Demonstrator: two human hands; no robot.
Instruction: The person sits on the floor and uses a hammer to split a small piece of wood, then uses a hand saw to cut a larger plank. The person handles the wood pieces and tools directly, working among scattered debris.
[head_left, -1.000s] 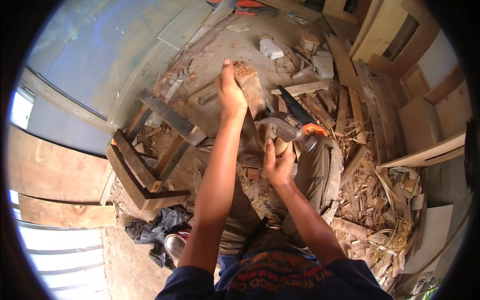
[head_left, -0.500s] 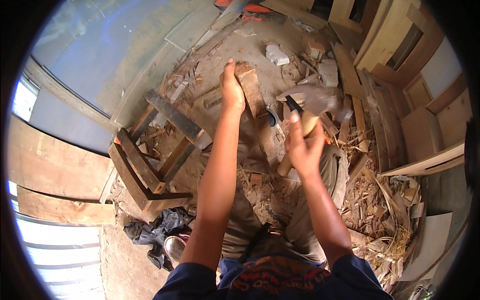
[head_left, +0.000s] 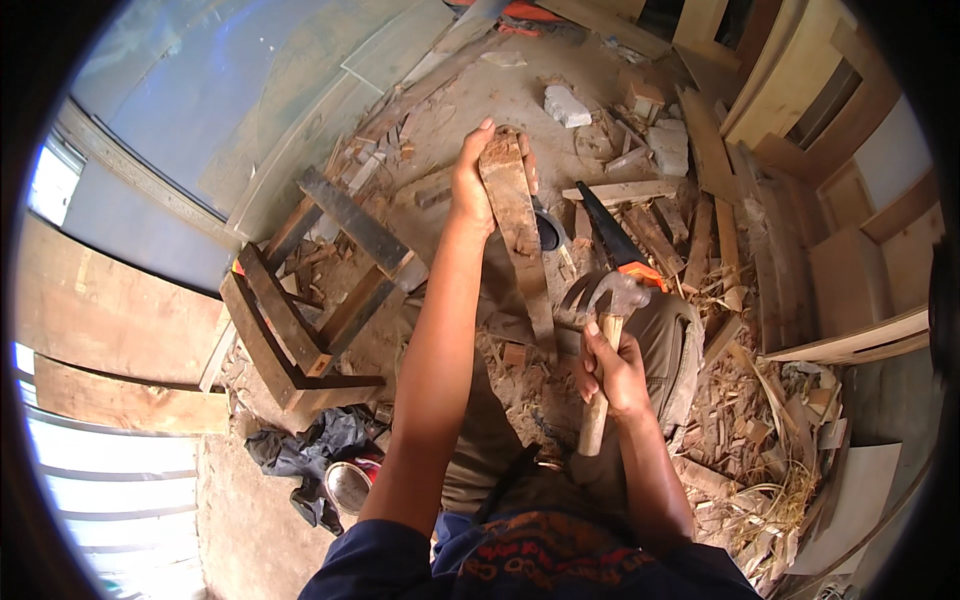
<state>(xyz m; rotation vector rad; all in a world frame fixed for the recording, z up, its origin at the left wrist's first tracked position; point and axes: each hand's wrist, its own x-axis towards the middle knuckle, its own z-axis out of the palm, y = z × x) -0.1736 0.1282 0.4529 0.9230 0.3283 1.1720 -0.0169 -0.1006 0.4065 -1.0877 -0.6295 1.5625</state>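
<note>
My left hand [head_left: 470,185] is wrapped around the upper end of a rough wooden board [head_left: 515,215], its fingers reaching around the far side. The board slants down toward my legs, its top end split and worn. In front of my right knee, my right hand [head_left: 618,378] grips a claw hammer [head_left: 594,425] by its wooden handle, with the metal head up and apart from the board. Beyond the hammer lies a black-bladed saw [head_left: 607,232] with an orange handle. A round black object [head_left: 550,234] is partly hidden behind the board.
Left of my arm stands a wooden frame [head_left: 352,228]. Near my left leg are a dark cloth [head_left: 318,450] and an open can [head_left: 347,487]. Wood scraps [head_left: 745,440] litter the right side. A pale stone block [head_left: 567,106] lies farther off; wooden panels [head_left: 790,90] lean at right.
My right hand has brought the hammer down and toward me, away from the board, uncovering the saw. The board's upper end has shifted slightly right, and my left-hand fingers now show around it.
</note>
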